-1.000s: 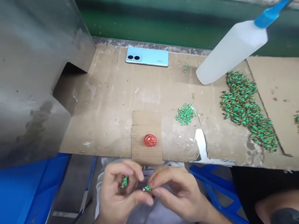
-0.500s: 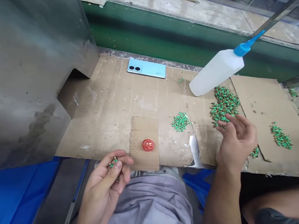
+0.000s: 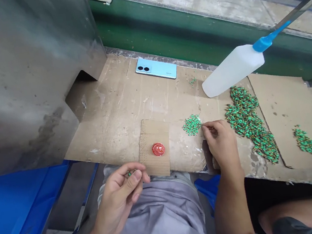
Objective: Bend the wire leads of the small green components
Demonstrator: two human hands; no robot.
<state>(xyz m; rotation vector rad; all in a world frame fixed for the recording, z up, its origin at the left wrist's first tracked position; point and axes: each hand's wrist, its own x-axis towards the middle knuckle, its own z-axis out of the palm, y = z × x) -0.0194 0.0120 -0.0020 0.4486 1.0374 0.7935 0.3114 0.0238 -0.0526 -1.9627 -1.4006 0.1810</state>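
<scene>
My left hand is closed over a few small green-and-gold pieces, which show between thumb and fingers. It hovers at the front edge, left of a strip of cardboard. On that strip lies a round red blob, wet and glossy. My right hand has thumb and fingertips pinched together at the right edge of a small pile of green pieces. Whatever those fingertips hold is too small to make out. Further right spreads a large heap of green-and-gold pieces.
A white bottle with a blue nozzle leans behind the large heap. A light blue phone lies at the back. Sheet metal walls the left side. Another pile of pieces lies right, near another person's arm.
My right hand has moved left from the large heap to the small green pile, its fingers now pinched. My left hand stays near the cardboard strip. The view has shifted slightly.
</scene>
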